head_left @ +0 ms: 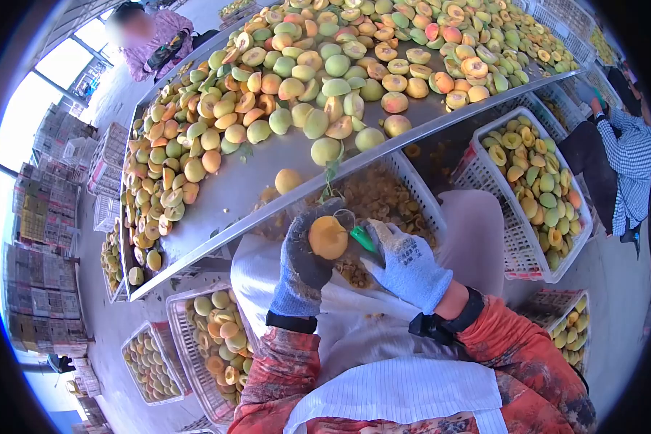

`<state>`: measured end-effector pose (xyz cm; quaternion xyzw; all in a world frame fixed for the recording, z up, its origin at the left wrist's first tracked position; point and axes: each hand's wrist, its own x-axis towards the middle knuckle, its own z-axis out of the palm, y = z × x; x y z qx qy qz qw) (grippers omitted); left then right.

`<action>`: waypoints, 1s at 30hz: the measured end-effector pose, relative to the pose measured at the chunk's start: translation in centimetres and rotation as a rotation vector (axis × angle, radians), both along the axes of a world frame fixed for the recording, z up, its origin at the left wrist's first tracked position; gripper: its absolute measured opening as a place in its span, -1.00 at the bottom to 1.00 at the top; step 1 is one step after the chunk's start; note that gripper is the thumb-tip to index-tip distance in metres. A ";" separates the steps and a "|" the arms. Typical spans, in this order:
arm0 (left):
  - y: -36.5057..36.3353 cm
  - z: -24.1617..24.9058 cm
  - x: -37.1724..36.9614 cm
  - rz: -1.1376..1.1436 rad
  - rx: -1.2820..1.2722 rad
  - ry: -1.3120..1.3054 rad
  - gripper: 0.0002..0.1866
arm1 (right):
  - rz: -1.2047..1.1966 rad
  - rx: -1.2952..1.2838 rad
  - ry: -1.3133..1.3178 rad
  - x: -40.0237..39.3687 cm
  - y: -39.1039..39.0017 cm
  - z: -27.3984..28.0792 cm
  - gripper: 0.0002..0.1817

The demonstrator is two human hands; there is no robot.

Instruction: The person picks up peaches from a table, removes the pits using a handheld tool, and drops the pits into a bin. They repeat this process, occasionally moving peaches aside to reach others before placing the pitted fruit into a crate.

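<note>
Head camera, looking down over a person's lap. The gloved left hand has its fingers curled around a halved stone fruit, held in front of the body with the yellow-orange face showing. The gloved right hand is closed around a green-handled wire-loop tool; its loop reaches the fruit's upper right edge, though whether they touch I cannot tell. Only a narrow gap parts the hands.

Just beyond them, the raised rim of a metal table slants from lower left to upper right, limiting forward reach. Whole and halved fruits are heaped behind it, with a strip of metal surface between heap and rim on the left. A crate of brownish scraps sits below the rim. A white crate of fruit halves stands beyond the right knee; a pinkish crate flanks the left side.
</note>
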<state>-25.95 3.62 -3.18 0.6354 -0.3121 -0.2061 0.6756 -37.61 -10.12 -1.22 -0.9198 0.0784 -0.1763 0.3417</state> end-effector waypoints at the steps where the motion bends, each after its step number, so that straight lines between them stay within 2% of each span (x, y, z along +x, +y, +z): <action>1: -0.2 0.4 -0.3 0.005 0.003 -0.002 -0.61 | 0.018 -0.088 0.083 -0.2 0.6 0.3 -0.51; 3: -0.8 1.0 -0.5 0.122 -0.287 0.564 -0.65 | 0.035 -0.177 0.156 -0.2 1.5 0.5 -0.51; 4: -0.5 1.2 0.0 0.045 -0.549 0.971 -0.64 | 0.040 -0.218 0.151 0.0 1.8 0.2 -0.48; 5: -0.3 0.9 0.1 0.046 -0.552 0.966 -0.64 | 0.045 -0.260 0.147 0.1 2.2 -0.3 -0.44; 6: -0.2 0.6 0.2 0.063 -0.569 1.019 -0.64 | 0.045 -0.306 0.025 0.1 2.6 -0.7 -0.50; 7: -0.1 0.3 0.1 0.080 -0.587 1.074 -0.63 | 0.048 -0.307 0.022 -0.2 3.1 -0.8 -0.50; 8: -0.2 0.3 -0.8 0.122 -0.547 0.802 -0.63 | 0.091 -0.328 0.026 -0.3 3.6 -0.7 -0.53; 9: 0.0 -0.2 -0.8 0.124 -0.550 0.800 -0.63 | 0.133 -0.347 0.031 -0.5 4.0 -0.6 -0.57; 11: 0.0 -1.1 -0.5 0.251 -0.244 0.484 -0.64 | 0.136 -0.337 -0.016 -0.4 4.3 -0.1 -0.64; 12: 0.4 1.3 -1.5 0.283 -0.127 0.073 -0.61 | 0.178 -0.244 0.015 -0.2 4.1 0.3 -0.63; 13: 1.4 -0.3 -1.1 0.317 -0.268 0.023 -0.61 | 0.224 -0.151 0.046 0.1 4.0 0.5 -0.61; 14: 3.2 0.4 -0.3 0.393 -0.118 0.076 -0.64 | 0.226 -0.149 0.041 0.2 3.6 0.3 -0.61; 15: 5.8 1.6 1.1 0.469 0.035 0.128 -0.65 | 0.209 0.003 -0.013 0.3 3.0 -0.1 -0.58; 16: 9.1 2.8 1.9 0.457 -0.073 0.391 -0.67 | 0.194 0.155 -0.069 0.5 2.1 -0.5 -0.55; 17: 12.9 3.6 2.3 0.440 -0.182 0.652 -0.68 | 0.201 0.162 -0.078 0.6 1.1 -0.7 -0.55; 19: 20.8 2.1 3.2 0.715 0.485 0.300 -0.68 | 0.068 0.220 0.089 0.6 -1.1 -1.4 -0.49; 21: 28.9 -1.2 4.6 0.528 1.377 -0.042 -0.71 | 0.031 0.219 0.167 0.7 -2.5 -2.5 -0.51; 23: 27.0 -1.2 6.1 0.751 0.901 -0.175 -0.72 | 0.037 0.214 0.151 1.1 -3.4 -3.6 -0.51; 24: 22.6 0.8 7.4 0.766 0.845 -0.153 -0.71 | 0.020 0.231 0.213 1.3 -3.7 -3.6 -0.49; 25: 19.2 1.2 9.2 0.705 0.625 -0.081 -0.70 | -0.001 0.249 0.272 1.6 -3.9 -3.7 -0.48; 26: 12.1 4.6 9.5 0.709 0.779 -0.043 -0.72 | 0.002 0.260 0.259 1.7 -4.1 -3.8 -0.45; 27: 9.9 2.5 12.0 0.643 0.797 -0.167 -0.68 | -0.008 0.266 0.263 1.8 -4.3 -4.0 -0.45; 30: -1.1 2.0 14.2 0.369 1.190 -0.420 -0.51 | -0.098 0.299 0.273 1.5 -4.9 -4.5 -0.49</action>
